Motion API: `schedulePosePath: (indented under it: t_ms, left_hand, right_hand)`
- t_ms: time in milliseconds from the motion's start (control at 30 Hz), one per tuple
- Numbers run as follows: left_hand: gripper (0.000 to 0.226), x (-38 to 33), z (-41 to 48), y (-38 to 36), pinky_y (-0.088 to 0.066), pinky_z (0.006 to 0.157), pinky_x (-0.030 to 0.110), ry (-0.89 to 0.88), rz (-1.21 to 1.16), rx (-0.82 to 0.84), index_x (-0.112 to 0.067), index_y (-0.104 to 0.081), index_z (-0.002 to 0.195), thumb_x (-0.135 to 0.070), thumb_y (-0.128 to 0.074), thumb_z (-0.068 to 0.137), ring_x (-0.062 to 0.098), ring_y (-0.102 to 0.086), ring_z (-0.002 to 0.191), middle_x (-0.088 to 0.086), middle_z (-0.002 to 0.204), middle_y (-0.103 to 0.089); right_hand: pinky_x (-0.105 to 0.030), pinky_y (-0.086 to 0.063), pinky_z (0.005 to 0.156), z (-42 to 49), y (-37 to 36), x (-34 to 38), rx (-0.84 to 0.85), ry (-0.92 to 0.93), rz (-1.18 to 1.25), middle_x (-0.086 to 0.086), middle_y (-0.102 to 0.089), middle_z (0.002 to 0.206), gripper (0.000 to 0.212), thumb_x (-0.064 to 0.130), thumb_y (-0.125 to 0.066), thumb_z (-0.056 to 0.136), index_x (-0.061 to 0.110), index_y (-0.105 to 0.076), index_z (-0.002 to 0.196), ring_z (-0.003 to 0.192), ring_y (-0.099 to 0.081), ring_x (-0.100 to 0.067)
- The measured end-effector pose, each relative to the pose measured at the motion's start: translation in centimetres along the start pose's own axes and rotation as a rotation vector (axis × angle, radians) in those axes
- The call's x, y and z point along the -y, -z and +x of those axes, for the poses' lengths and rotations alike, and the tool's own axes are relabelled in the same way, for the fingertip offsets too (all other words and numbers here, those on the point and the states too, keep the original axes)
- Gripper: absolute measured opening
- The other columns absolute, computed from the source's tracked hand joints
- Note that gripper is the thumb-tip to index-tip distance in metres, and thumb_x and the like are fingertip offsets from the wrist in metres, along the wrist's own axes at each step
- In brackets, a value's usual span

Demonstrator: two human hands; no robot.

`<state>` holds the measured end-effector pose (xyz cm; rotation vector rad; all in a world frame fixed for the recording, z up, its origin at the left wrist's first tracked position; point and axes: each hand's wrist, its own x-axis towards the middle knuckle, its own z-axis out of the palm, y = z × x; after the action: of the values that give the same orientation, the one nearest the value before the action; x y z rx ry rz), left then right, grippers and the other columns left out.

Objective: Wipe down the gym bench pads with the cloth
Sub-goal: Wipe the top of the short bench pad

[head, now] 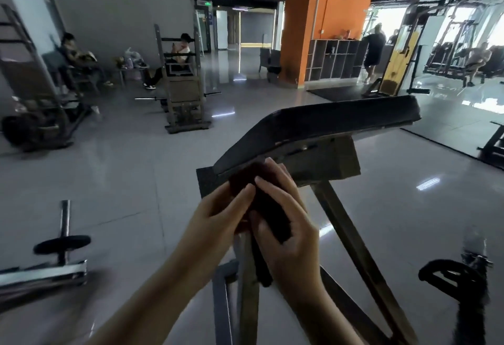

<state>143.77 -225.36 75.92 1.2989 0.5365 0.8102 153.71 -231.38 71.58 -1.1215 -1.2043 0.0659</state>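
Below the near corner of the black bench pad [313, 124], a dark cloth [268, 208] is bunched between two hands. The left hand [218, 216] has its grip closed round the cloth's left side, and the right hand [289, 224] grasps the right side. Whether the cloth touches the pad cannot be told. The metal frame [351, 235] slants down to the glossy floor [136, 175].

Cloth [268, 203] between both hands, below pad [313, 126].

No legible text, labels or numbers anywhere.
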Motion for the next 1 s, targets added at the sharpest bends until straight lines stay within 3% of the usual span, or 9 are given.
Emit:
schedulePosePath:
  t_ms: [100, 167, 300, 400, 500, 633, 767, 867, 1000]
  left_hand:
    - [0.026, 0.4, -2.5, 2.4, -0.059, 0.078, 0.030, 0.054, 0.000, -0.176, -0.014, -0.066, 0.110, -0.014, -0.056, 0.087, 0.024, -0.071, 0.096, 0.006, 0.096, -0.075]
    - [0.023, 0.8, -4.1, 3.8, -0.056, 0.077, 0.030, 0.046, 0.106, -0.258, -0.011, -0.067, 0.110, -0.002, -0.053, 0.093, 0.026, -0.069, 0.094, 0.007, 0.092, -0.073]
    - [0.039, 0.7, -7.1, 6.3, -0.058, 0.084, 0.043, -0.040, 0.302, -0.343, -0.030, -0.068, 0.102, 0.005, -0.055, 0.093, 0.023, -0.068, 0.091, 0.004, 0.088, -0.070]
    - [0.042, 0.2, -8.9, 7.4, -0.054, 0.089, 0.049, -0.110, 0.409, -0.320, -0.040, -0.067, 0.102, -0.003, -0.057, 0.085, 0.017, -0.063, 0.092, -0.001, 0.091, -0.068]
    - [0.054, 0.0, -10.0, 8.2, -0.053, 0.095, 0.048, -0.130, 0.469, -0.317, -0.035, -0.068, 0.098, 0.015, -0.051, 0.089, 0.018, -0.063, 0.099, -0.006, 0.096, -0.067]
    - [0.052, 0.5, -10.1, 8.8, -0.053, 0.091, 0.046, -0.090, 0.368, -0.296, -0.027, -0.070, 0.087, 0.020, -0.047, 0.086, 0.017, -0.064, 0.092, -0.001, 0.088, -0.068]
    - [0.019, 1.4, -9.3, 9.8, -0.051, 0.085, 0.040, -0.082, 0.283, -0.162, -0.024, -0.070, 0.084, -0.009, -0.064, 0.075, 0.018, -0.062, 0.089, 0.003, 0.086, -0.065]
    - [0.025, 2.4, -8.7, 11.6, -0.050, 0.082, 0.037, -0.072, 0.250, -0.059, -0.026, -0.071, 0.088, -0.032, -0.073, 0.064, 0.018, -0.062, 0.089, 0.004, 0.087, -0.065]
    - [0.019, 3.7, -8.4, 15.3, -0.053, 0.074, 0.028, -0.105, 0.273, 0.061, -0.030, -0.071, 0.088, -0.026, -0.072, 0.070, 0.014, -0.062, 0.085, 0.001, 0.086, -0.066]
  right_hand:
    - [-0.026, -0.054, 0.091, -1.5, -1.3, 1.3, -0.060, -0.286, 0.395, 0.003, -0.050, 0.142, 0.022, 0.014, -0.060, 0.089, 0.026, -0.064, 0.107, 0.125, -0.055, -0.008]
    - [-0.027, -0.057, 0.084, -1.8, -1.7, 1.5, -0.050, -0.475, 0.437, -0.001, -0.062, 0.123, 0.019, 0.011, -0.059, 0.092, 0.023, -0.059, 0.107, 0.110, -0.064, -0.012]
    - [-0.037, -0.059, 0.085, -1.9, -2.9, 1.6, 0.264, -0.751, 0.518, -0.002, -0.070, 0.100, 0.022, 0.024, -0.065, 0.087, 0.020, -0.064, 0.108, 0.099, -0.069, -0.024]
    - [-0.037, -0.056, 0.090, -2.2, -3.7, 2.0, 0.385, -0.811, 0.613, -0.006, -0.073, 0.100, 0.023, 0.029, -0.069, 0.084, 0.017, -0.071, 0.104, 0.100, -0.069, -0.026]
    - [-0.035, -0.054, 0.085, -2.7, -4.2, 2.1, 0.435, -0.870, 0.644, -0.008, -0.074, 0.097, 0.031, 0.025, -0.068, 0.079, 0.011, -0.069, 0.107, 0.095, -0.069, -0.026]
    - [-0.038, -0.050, 0.079, -3.3, -4.6, 2.3, 0.453, -0.911, 0.622, -0.008, -0.072, 0.090, 0.029, 0.031, -0.070, 0.084, 0.009, -0.071, 0.103, 0.086, -0.067, -0.027]
    - [-0.035, -0.048, 0.076, -3.2, -4.9, 2.2, 0.428, -0.934, 0.594, -0.007, -0.069, 0.082, 0.027, 0.029, -0.074, 0.079, 0.009, -0.071, 0.096, 0.081, -0.063, -0.025]
    - [-0.036, -0.051, 0.086, -3.4, -5.6, 2.0, 0.459, -0.944, 0.535, -0.006, -0.069, 0.084, 0.032, 0.031, -0.067, 0.072, 0.010, -0.071, 0.095, 0.084, -0.066, -0.020]
    - [-0.024, -0.054, 0.071, -4.7, -8.4, 1.2, 0.426, -1.025, 0.605, -0.005, -0.068, 0.079, 0.025, 0.023, -0.072, 0.075, 0.006, -0.069, 0.092, 0.074, -0.067, -0.013]
